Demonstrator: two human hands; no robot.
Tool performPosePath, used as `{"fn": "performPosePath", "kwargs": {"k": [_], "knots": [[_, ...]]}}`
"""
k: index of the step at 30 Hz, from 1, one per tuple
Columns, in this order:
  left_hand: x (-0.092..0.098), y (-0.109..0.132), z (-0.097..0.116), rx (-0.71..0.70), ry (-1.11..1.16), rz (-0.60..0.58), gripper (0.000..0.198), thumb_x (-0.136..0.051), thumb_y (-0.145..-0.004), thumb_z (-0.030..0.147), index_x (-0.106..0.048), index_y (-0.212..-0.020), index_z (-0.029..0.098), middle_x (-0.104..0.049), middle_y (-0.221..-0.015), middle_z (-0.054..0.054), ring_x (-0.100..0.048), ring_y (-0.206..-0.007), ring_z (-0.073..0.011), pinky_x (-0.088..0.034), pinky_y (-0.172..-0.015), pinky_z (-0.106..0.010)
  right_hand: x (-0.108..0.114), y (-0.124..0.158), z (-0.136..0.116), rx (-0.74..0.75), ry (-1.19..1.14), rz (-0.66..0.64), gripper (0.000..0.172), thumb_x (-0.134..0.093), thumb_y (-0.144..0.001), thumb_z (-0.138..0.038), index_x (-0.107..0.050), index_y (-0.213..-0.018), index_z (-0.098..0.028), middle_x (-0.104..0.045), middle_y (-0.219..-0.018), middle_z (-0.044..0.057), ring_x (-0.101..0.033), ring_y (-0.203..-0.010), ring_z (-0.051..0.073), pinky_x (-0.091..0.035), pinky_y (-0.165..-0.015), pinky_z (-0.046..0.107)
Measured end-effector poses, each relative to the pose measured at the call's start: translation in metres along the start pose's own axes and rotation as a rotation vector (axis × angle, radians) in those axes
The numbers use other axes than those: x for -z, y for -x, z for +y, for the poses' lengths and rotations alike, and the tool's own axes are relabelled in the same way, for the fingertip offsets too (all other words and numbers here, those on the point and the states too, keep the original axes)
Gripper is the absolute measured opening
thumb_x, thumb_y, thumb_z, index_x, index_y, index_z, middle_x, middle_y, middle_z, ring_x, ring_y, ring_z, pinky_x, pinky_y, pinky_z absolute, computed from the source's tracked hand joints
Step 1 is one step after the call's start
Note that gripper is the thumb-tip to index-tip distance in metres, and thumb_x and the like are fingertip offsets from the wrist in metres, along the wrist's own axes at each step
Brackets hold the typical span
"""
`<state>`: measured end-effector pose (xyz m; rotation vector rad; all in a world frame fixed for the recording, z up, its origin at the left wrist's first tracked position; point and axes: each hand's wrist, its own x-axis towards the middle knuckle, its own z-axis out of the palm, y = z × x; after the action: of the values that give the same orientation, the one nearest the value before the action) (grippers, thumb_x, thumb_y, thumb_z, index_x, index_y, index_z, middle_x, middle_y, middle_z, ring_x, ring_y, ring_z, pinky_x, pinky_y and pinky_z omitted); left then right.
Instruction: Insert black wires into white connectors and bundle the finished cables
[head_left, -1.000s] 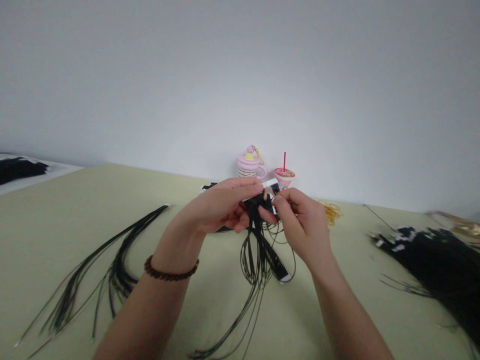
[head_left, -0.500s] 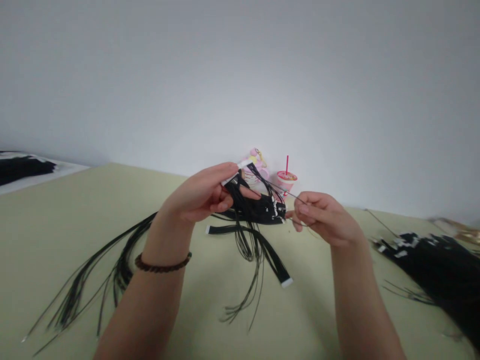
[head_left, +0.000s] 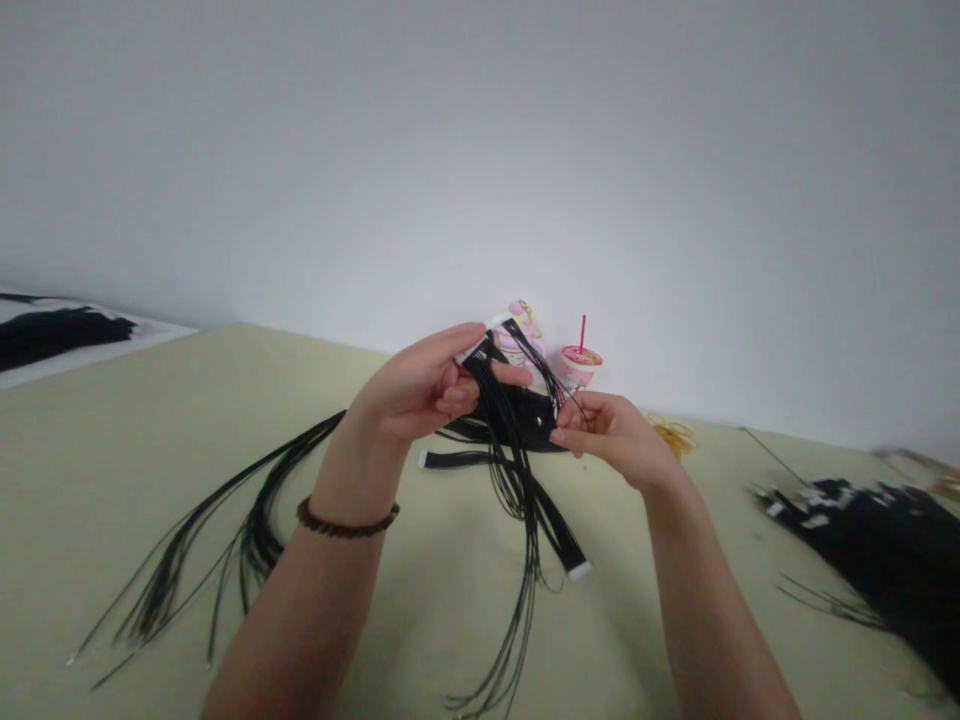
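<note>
My left hand [head_left: 424,387], with a dark bead bracelet [head_left: 346,521] on its wrist, is closed on a bundle of thin black cords [head_left: 517,480] whose white-tipped end sticks up past the fingers. The cords hang down in loops toward the pale yellow table [head_left: 135,440]. My right hand [head_left: 607,435] pinches the cords at the right side of the bundle, close to the left hand. A black strap with a white end [head_left: 566,550] lies on the table under the hands.
A fan of loose black cords [head_left: 217,530] lies at the left. A big heap of black cords [head_left: 870,535] fills the right. Two small pink toy cups [head_left: 581,362] and yellow rubber bands [head_left: 675,433] stand by the white wall. Another black pile [head_left: 52,335] lies far left.
My right hand has come back in from the right to the bundle. My left hand stays raised with the cords, whose loops now hang lower.
</note>
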<state>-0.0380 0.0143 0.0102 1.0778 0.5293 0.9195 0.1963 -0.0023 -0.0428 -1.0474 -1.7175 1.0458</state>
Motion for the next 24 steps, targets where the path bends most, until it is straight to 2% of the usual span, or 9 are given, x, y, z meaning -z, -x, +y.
{"fn": "performPosePath", "kwargs": {"k": [2,5,6,7,8,13,15,19,24], "knots": [[0.002,-0.002,-0.003,-0.065,-0.050,0.006,0.024,-0.037,-0.098,0.026,-0.049,-0.080,0.015,-0.073,-0.066,-0.010,-0.036,-0.030,-0.0015,-0.022,-0.031,-0.011,0.002,-0.001,-0.001,0.073,0.036,0.179,0.039,-0.084,-0.059,-0.034,-0.058,-0.081,-0.016,-0.051,-0.062,-0.007,-0.047,-0.054,0.007,-0.038,-0.050,0.021],[0.001,-0.004,-0.009,-0.122,-0.118,-0.006,0.018,-0.041,-0.097,0.026,-0.047,-0.083,0.016,-0.076,-0.080,-0.015,-0.038,-0.032,-0.0014,-0.024,-0.031,-0.011,0.005,0.006,-0.010,0.262,0.038,0.584,0.034,-0.083,-0.059,-0.032,-0.056,-0.076,-0.018,-0.046,-0.058,-0.008,-0.041,-0.051,0.007,-0.033,-0.046,0.020],[0.000,-0.004,-0.011,-0.124,-0.129,-0.018,0.017,-0.042,-0.097,0.027,-0.047,-0.084,0.016,-0.076,-0.081,-0.016,-0.039,-0.032,-0.0015,-0.024,-0.031,-0.011,0.004,0.010,-0.015,0.312,0.032,0.675,0.029,-0.080,-0.063,-0.032,-0.056,-0.071,-0.018,-0.044,-0.055,-0.008,-0.039,-0.049,0.006,-0.030,-0.045,0.020],[-0.001,-0.005,-0.012,-0.123,-0.133,-0.030,0.016,-0.042,-0.096,0.027,-0.047,-0.086,0.016,-0.075,-0.080,-0.015,-0.038,-0.032,-0.0015,-0.025,-0.032,-0.011,0.001,0.014,-0.019,0.341,0.038,0.708,0.025,-0.077,-0.067,-0.033,-0.056,-0.067,-0.018,-0.044,-0.052,-0.007,-0.037,-0.047,0.006,-0.028,-0.043,0.020],[-0.003,-0.006,-0.014,-0.119,-0.134,-0.041,0.015,-0.042,-0.096,0.027,-0.048,-0.087,0.016,-0.075,-0.078,-0.014,-0.038,-0.032,-0.0016,-0.025,-0.032,-0.012,-0.004,0.018,-0.023,0.348,0.061,0.682,0.023,-0.074,-0.071,-0.033,-0.059,-0.064,-0.018,-0.045,-0.050,-0.006,-0.035,-0.045,0.006,-0.026,-0.042,0.020],[-0.011,-0.008,-0.019,-0.075,-0.118,-0.077,0.016,-0.045,-0.095,0.028,-0.051,-0.087,0.015,-0.069,-0.065,-0.005,-0.039,-0.032,-0.0021,-0.023,-0.031,-0.011,-0.036,0.024,-0.031,0.310,0.329,0.329,0.022,-0.064,-0.083,-0.032,-0.071,-0.071,-0.015,-0.057,-0.055,-0.001,-0.043,-0.048,0.008,-0.031,-0.045,0.022],[-0.013,-0.008,-0.019,-0.047,-0.096,-0.085,0.019,-0.044,-0.096,0.028,-0.051,-0.083,0.015,-0.066,-0.061,-0.003,-0.037,-0.032,-0.0018,-0.023,-0.031,-0.011,-0.044,0.021,-0.029,0.320,0.338,0.293,0.025,-0.059,-0.085,-0.031,-0.070,-0.069,-0.015,-0.056,-0.056,-0.001,-0.044,-0.049,0.008,-0.032,-0.046,0.022],[-0.014,-0.008,-0.019,0.001,-0.068,-0.106,0.024,-0.040,-0.097,0.029,-0.051,-0.081,0.015,-0.062,-0.060,-0.002,-0.035,-0.031,-0.0015,-0.023,-0.031,-0.012,-0.047,0.015,-0.026,0.253,0.142,0.240,0.023,-0.062,-0.082,-0.033,-0.072,-0.073,-0.014,-0.050,-0.051,-0.003,-0.039,-0.046,0.007,-0.028,-0.042,0.021],[-0.011,-0.007,-0.022,-0.059,-0.075,-0.146,0.020,-0.049,-0.094,0.034,-0.053,-0.085,0.016,-0.055,-0.057,0.003,-0.039,-0.032,-0.0025,-0.023,-0.031,-0.012,-0.043,0.017,-0.028,0.213,0.064,0.206,0.021,-0.065,-0.081,-0.034,-0.073,-0.075,-0.016,-0.051,-0.052,-0.003,-0.039,-0.046,0.007,-0.027,-0.043,0.022]]}}
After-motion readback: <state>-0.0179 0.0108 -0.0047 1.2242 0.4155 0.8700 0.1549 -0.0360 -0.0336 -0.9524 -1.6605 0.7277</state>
